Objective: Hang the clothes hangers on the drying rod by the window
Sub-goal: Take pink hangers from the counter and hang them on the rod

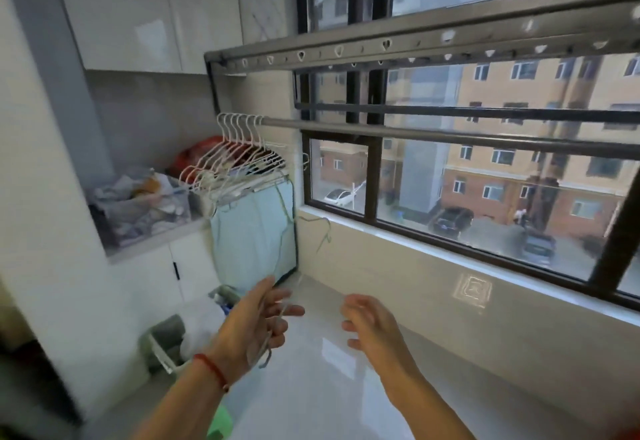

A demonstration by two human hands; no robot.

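Head view: left hand (258, 318), fingers curled on a thin pale hanger (277, 308) that is blurred; right hand (372, 323) loosely spread, holding nothing, just beside it. Rod (433, 136) runs lengthwise along the window, up and ahead of both hands; hung hangers (239, 152) bunch at its left end, nearer the left hand.
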